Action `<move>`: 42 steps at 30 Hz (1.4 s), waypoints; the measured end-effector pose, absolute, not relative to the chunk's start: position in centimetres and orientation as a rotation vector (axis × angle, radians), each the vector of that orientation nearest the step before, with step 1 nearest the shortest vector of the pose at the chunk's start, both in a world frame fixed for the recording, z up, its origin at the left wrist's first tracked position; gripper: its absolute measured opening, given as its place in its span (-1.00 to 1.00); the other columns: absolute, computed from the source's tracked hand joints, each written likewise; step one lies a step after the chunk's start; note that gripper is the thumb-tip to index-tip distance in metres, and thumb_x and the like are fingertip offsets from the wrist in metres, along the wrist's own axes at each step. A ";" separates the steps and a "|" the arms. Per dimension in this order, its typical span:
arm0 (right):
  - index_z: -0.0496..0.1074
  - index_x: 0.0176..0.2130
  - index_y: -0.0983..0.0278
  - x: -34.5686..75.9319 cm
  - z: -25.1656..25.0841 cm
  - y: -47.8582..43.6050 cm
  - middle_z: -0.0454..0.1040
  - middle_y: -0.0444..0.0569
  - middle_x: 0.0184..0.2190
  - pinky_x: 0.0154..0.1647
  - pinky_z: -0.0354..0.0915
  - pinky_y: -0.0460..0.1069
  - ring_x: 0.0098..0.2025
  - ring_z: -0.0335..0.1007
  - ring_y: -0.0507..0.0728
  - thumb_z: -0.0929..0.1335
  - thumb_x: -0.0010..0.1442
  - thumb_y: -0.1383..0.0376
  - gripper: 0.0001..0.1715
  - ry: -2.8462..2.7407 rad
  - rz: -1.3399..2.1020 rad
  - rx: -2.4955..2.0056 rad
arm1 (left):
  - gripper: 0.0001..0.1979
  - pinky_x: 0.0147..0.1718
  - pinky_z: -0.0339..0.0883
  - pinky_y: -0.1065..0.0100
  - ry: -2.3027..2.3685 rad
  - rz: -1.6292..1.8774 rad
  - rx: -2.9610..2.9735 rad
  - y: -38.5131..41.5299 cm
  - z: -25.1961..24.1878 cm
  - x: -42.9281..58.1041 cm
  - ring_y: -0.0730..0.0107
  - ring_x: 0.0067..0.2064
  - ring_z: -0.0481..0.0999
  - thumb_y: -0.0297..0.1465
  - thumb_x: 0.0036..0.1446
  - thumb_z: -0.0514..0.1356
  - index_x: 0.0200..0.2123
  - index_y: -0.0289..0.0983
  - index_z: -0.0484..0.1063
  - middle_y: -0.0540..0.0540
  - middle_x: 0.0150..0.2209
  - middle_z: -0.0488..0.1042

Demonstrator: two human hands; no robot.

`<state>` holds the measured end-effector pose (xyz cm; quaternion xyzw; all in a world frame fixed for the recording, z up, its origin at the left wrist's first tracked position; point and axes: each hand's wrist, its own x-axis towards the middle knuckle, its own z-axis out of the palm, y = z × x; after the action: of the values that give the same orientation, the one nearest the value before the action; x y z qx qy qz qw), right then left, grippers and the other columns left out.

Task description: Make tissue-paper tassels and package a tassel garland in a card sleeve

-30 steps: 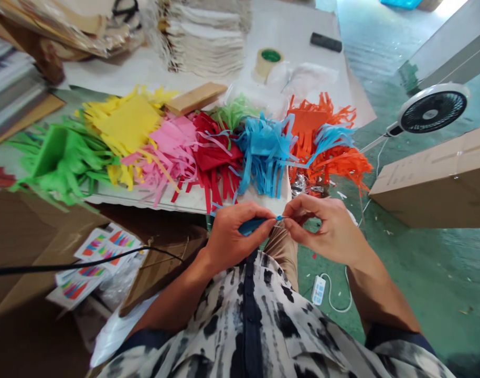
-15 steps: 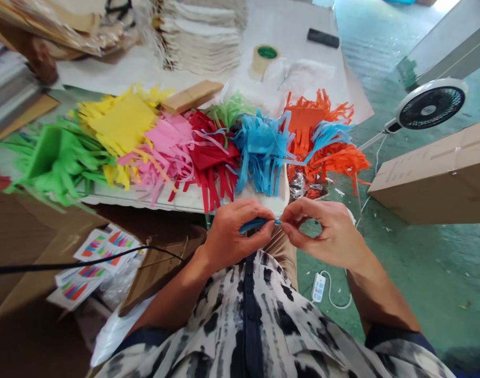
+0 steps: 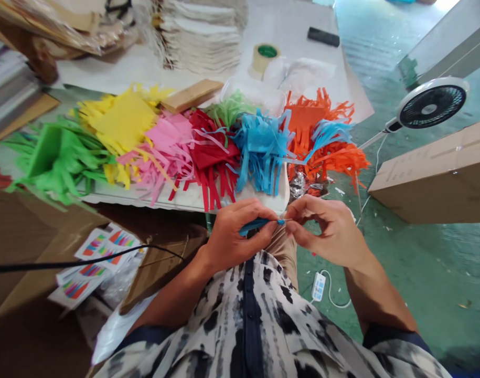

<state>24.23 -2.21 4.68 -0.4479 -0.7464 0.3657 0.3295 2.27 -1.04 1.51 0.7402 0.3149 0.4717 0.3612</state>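
My left hand pinches a blue paper tassel between thumb and fingertips, just past the table's front edge. The tassel's twisted blue tip pokes out from the fingertips on the right. Close beside it, my right hand is closed in a pinch on a thin pale strand at that tip; what the strand is made of is too small to tell. Nearest on the table lie fringed blue paper strips, with dark red fringed paper to their left and orange fringed paper to their right.
Pink, yellow and green fringed paper lie further left. A tape roll stands behind. At right are a fan and a cardboard box; a power strip lies on the floor. A black cable crosses at left.
My right hand has moved slightly right, away from my left fingertips. More of the blue tip and a thin strand now show between the hands.
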 end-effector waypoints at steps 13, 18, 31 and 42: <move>0.46 -0.27 0.22 23.6 4.6 -2.5 0.53 -0.24 -0.48 -0.42 0.37 -0.18 -0.50 0.45 -0.08 0.44 0.24 0.34 -0.94 -2.018 0.817 -1.173 | -0.95 -0.35 0.34 0.42 0.827 1.209 1.952 -1.2 1.4 2.3 0.48 -0.37 0.49 -0.52 0.22 0.28 -0.26 -0.27 0.53 -0.02 -0.38 0.53; 0.43 -0.29 0.21 23.4 4.5 -2.7 0.51 -0.25 -0.48 -0.43 0.36 -0.17 -0.50 0.44 -0.07 0.41 0.20 0.37 -0.93 -2.001 0.830 -1.186 | -0.94 -0.33 0.38 0.39 0.791 1.219 1.933 -1.2 1.2 2.4 0.43 -0.33 0.53 -0.45 0.21 0.35 -0.25 -0.25 0.53 -0.05 -0.34 0.58; 0.46 -0.26 0.21 23.5 4.0 -3.1 0.53 -0.25 -0.47 -0.43 0.37 -0.17 -0.50 0.47 -0.07 0.42 0.25 0.36 -0.95 -1.991 0.835 -1.203 | -0.97 -0.17 0.48 0.33 0.793 1.127 1.900 -1.1 0.9 2.2 0.40 -0.28 0.60 -0.45 0.27 0.31 -0.26 -0.24 0.54 -0.03 -0.34 0.61; 0.46 -0.29 0.20 24.0 3.2 -3.3 0.52 -0.21 -0.50 -0.48 0.35 -0.13 -0.51 0.43 -0.03 0.42 0.22 0.34 -0.96 -1.912 0.888 -1.315 | -0.94 -0.19 0.50 0.34 0.975 1.002 1.740 -1.5 0.8 2.0 0.27 -0.18 0.70 -0.38 0.27 0.34 -0.26 -0.24 0.60 -0.06 -0.30 0.68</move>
<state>23.99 -3.29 3.17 -0.5010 -0.7284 0.3382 0.3226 2.04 -1.53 0.78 0.7002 0.3925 0.4031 0.4395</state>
